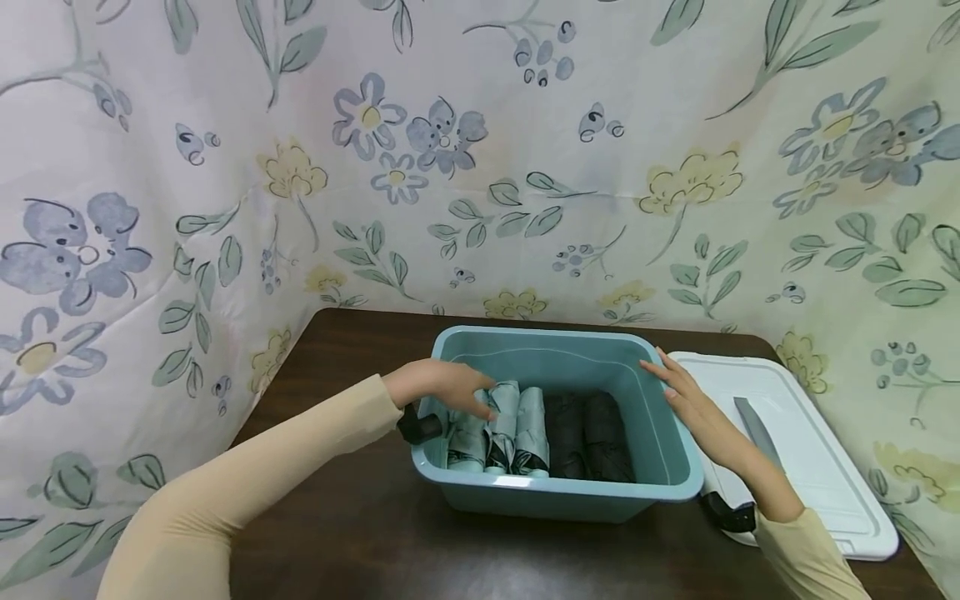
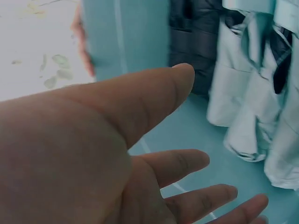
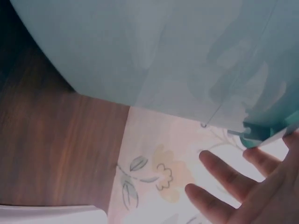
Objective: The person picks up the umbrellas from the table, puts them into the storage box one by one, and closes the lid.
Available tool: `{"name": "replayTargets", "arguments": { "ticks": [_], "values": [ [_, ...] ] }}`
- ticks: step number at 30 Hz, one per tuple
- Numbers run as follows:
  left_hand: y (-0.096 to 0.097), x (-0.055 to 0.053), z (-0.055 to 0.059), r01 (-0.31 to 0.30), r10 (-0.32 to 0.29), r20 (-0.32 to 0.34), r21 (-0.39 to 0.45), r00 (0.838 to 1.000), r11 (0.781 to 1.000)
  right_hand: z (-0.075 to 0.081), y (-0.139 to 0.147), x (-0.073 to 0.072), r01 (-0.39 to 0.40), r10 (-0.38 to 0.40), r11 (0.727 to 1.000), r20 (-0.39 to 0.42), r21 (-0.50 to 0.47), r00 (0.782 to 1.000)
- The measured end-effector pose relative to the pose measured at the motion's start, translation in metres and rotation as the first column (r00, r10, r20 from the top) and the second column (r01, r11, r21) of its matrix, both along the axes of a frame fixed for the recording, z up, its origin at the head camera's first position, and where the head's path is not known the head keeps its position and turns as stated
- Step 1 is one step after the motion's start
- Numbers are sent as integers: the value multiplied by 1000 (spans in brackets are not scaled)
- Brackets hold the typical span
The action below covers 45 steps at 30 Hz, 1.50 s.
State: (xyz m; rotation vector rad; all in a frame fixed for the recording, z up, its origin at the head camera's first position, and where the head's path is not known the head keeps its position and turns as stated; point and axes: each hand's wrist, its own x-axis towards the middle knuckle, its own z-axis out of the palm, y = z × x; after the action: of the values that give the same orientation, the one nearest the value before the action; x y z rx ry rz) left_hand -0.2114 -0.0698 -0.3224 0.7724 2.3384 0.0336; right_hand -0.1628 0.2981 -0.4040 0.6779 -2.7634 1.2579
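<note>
A blue-green plastic bin (image 1: 540, 500) stands on the table, holding several fabric rolls. The pale green rolls (image 1: 531, 429) show dark patches at their near ends and lie on the left side; the black rolls (image 1: 607, 437) lie beside them. Over the pale rolls hovers my left hand (image 1: 450, 385), its fingers extended and holding nothing in the left wrist view. Whether its fingertips touch a roll is unclear. My right hand (image 1: 701, 417) is at the bin's right rim, fingers spread and fingertips against or just by the edge.
A white lid (image 1: 825, 467) with a grey strip (image 1: 759, 429) on it lies on the table right of the bin. The dark brown wooden table (image 1: 337, 517) runs back to a floral curtain (image 1: 525, 167) hanging behind and at the sides.
</note>
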Motion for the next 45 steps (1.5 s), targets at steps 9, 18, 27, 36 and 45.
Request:
{"name": "replayTargets", "arguments": {
  "ticks": [9, 18, 27, 36, 45],
  "values": [
    [-30, 20, 7, 24, 1, -84, 307, 996, 951, -10, 4, 3, 105, -102, 992, -46, 70, 994],
    [-57, 31, 4, 42, 33, -153, 465, 988, 884, -24, 21, 4, 160, -146, 981, -125, 114, 981],
    [-81, 41, -7, -9, 153, -209, 565, 966, 825, -37, 48, 2, 187, -161, 959, -135, 211, 978],
    [-95, 38, -29, -32, 247, -223, 678, 943, 734, -46, 72, 1, 301, -249, 898, -193, 321, 949],
    [-102, 25, -65, -42, 315, -213, 765, 925, 642, -60, 94, -4, 383, -291, 847, -282, 368, 914]
  ]
}}
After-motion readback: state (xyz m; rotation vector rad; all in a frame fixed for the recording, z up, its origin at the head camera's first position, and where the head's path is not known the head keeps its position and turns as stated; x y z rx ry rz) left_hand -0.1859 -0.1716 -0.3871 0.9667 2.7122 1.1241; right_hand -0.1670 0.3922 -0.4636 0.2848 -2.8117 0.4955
